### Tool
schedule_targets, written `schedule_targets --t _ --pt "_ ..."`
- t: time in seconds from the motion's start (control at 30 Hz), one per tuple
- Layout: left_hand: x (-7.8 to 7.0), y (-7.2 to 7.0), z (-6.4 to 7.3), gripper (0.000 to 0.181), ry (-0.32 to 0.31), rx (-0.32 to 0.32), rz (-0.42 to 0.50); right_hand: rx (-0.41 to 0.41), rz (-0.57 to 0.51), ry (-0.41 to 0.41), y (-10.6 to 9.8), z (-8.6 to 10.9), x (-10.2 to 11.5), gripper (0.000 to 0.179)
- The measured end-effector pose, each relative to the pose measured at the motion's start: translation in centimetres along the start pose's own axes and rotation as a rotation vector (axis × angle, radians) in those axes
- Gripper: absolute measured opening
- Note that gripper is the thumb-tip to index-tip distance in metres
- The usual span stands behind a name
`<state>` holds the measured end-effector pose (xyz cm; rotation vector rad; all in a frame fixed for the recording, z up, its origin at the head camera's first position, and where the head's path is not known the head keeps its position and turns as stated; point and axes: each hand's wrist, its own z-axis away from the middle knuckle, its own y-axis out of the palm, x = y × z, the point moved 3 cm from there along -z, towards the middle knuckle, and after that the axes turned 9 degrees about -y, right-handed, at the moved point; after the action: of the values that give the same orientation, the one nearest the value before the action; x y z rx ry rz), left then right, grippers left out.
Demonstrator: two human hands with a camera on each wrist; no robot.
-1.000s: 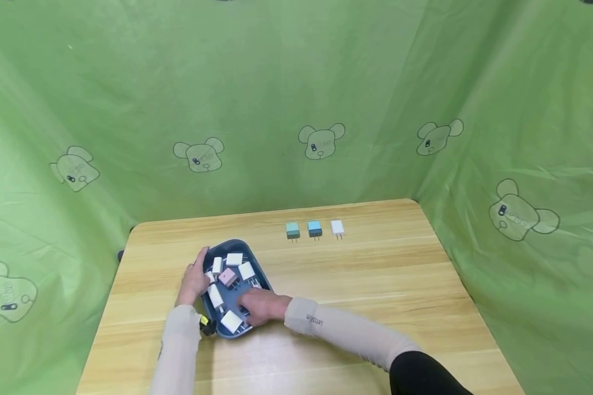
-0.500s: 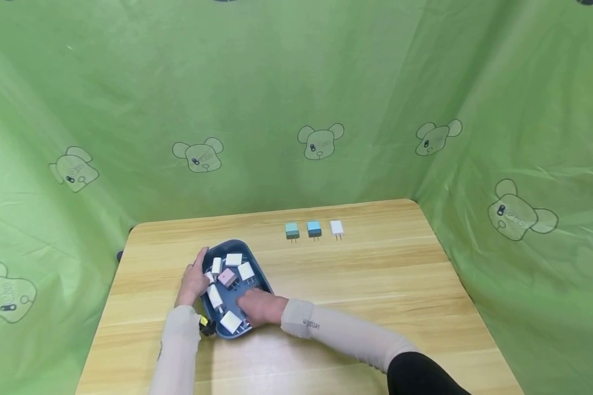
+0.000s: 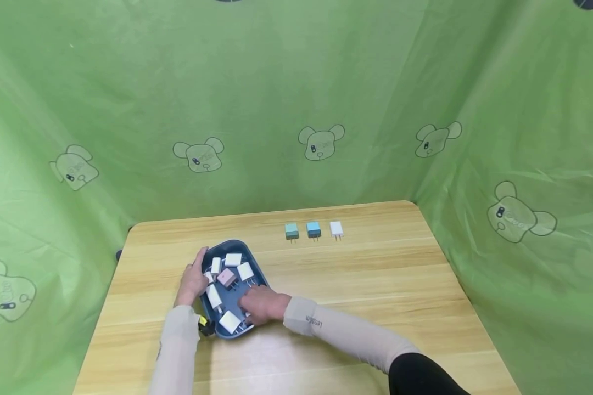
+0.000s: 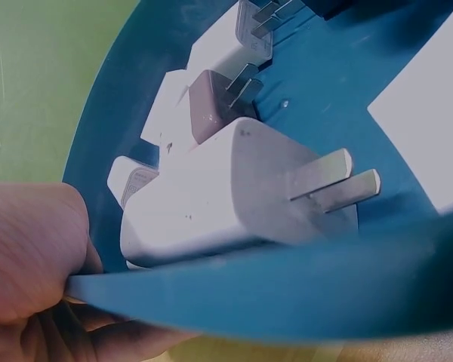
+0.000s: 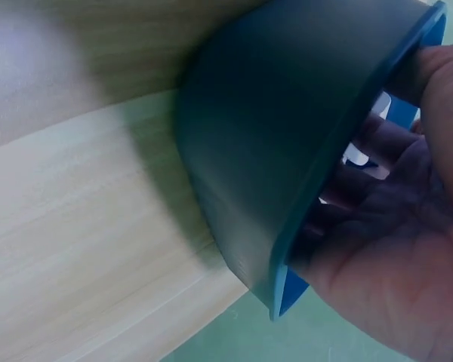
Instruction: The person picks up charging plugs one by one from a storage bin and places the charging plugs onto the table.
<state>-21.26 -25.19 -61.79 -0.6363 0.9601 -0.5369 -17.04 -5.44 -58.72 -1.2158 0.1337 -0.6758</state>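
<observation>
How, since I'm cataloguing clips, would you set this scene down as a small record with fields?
Surface: pale wood-grain table
Container: dark-blue rounded tray
In tray: several white block-shaped plug adapters, one pink block-shaped adapter
Row on table, left to right: squarish green adapter, squarish blue adapter, rectangular white adapter
Left hand: grips tray's edge
Right hand: inside tray, hold unclear

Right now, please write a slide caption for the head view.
Left hand gripping a blue tray of plug adapters, right hand inside it; three adapters in a row on the table.

Pale forearm sleeves [image 3: 348, 331] are worn, the right one bearing dark lettering [image 3: 313, 320] and meeting black cloth [image 3: 421, 374].
</observation>
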Motion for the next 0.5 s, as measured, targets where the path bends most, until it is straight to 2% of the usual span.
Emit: schedule_targets --t 0.3,0.5 --pt "-0.09 0.05 0.03 0.087 -0.007 0.003 -0.007 -0.008 0.047 -0.14 0.01 0.32 0.01 0.013" --pt "0.02 0.06 -0.12 0.087 -0.014 0.004 0.004 -0.033 -0.036 -0.162 0.3 0.3 -0.32 0.008"
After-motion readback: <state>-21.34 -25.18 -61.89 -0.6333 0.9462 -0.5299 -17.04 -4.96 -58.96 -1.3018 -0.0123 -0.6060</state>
